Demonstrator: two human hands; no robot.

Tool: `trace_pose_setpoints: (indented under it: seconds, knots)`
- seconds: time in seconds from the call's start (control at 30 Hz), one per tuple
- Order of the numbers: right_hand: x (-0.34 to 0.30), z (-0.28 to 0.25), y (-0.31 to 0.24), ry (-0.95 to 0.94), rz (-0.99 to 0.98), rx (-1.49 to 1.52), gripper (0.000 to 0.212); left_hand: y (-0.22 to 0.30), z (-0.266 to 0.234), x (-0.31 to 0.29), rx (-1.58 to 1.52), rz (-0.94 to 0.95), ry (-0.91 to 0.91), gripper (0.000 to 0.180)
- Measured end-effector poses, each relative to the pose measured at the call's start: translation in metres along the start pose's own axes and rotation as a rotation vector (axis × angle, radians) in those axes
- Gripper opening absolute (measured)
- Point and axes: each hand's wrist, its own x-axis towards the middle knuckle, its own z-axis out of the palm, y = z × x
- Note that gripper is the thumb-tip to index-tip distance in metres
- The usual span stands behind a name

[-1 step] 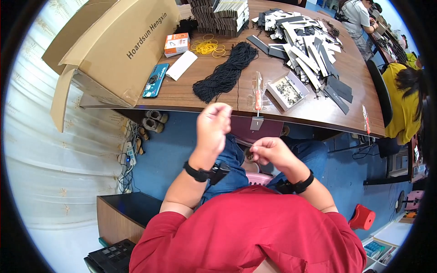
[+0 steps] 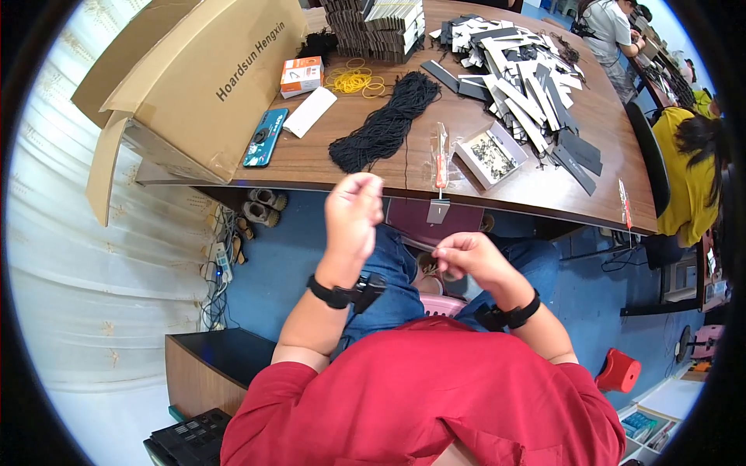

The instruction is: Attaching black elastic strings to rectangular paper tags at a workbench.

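Observation:
My left hand (image 2: 353, 216) is raised just short of the table edge, its fingers curled into a pinch. Lower and to the right, above my lap, my right hand (image 2: 470, 256) pinches thumb against fingertips. Whatever either hand holds is too small or hidden to make out. Beyond my left hand a bundle of black cord (image 2: 385, 123) lies on the table. A red-handled tool (image 2: 441, 167) is fixed under clear tape at the table edge, and a small grey tag (image 2: 438, 210) hangs below it. Beside it stands an open box (image 2: 470, 172) of small black and white pieces.
On the brown table (image 2: 303, 167) are a heap of black and white tags (image 2: 517, 85), stacked tags (image 2: 377, 31), yellow rubber bands (image 2: 355, 80), an orange-white box (image 2: 301, 76), a phone (image 2: 266, 138) and a large carton (image 2: 202, 93). A person in yellow (image 2: 684, 171) sits at the right.
My left hand has shifted slightly left, and my right hand slightly right, so the gap between them is a little wider. Both stay pinched.

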Motion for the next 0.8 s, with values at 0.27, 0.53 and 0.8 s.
trace_pose_setpoints:
  seconds: [0.27,0.53,0.8]
  knots:
    - [-0.029,-0.044,-0.024,0.109,-0.01,-0.247,0.009,0.032,-0.041,0.01,0.157,0.19,0.147,0.006]
    - [-0.037,-0.007,-0.036,0.293,-0.384,-0.628,0.01,-0.013,-0.02,-0.005,0.366,0.002,0.021,0.008]
    - [-0.013,0.031,-0.047,0.458,-0.877,-1.096,0.008,-0.061,0.022,-0.032,0.138,-0.237,-0.181,0.007]
